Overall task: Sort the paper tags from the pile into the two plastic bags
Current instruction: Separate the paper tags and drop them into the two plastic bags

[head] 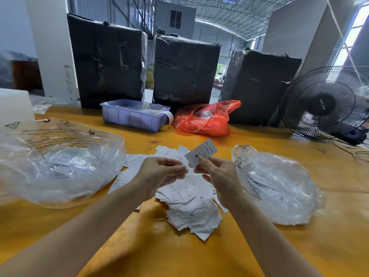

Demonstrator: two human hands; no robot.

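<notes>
On the left of the yellow bench (179, 256) lies the left plastic bag (60, 166), its mouth slumped open toward the middle, a scatter of white tags already visible through the film; just beside its right edge begins the pile (189, 202) of paper tags, spread loosely across the bench centre and heaped thickest toward the near side, one tag there showing "XS". Above the pile the left hand (159, 174) hovers with fingers loosely curled and thumb near the fingertips — whether it pinches a tag of its own I cannot tell. Just right of it, the right hand (217, 174) pinches a single tag (200, 152) by its lower corner between thumb and forefinger, held up clear of the pile with a bold "M" facing the camera. Farther right sits the right plastic bag (279, 186), crumpled, with a few tags inside.

The step in hand looks like reading the size mark — the tag is raised for inspection, not yet committed to either side. The next move calls for deciding which bag takes "M", carrying the tag over that bag's opening and letting go there; the right bag's mouth is hard to make out, so it may need lifting open first.
</notes>
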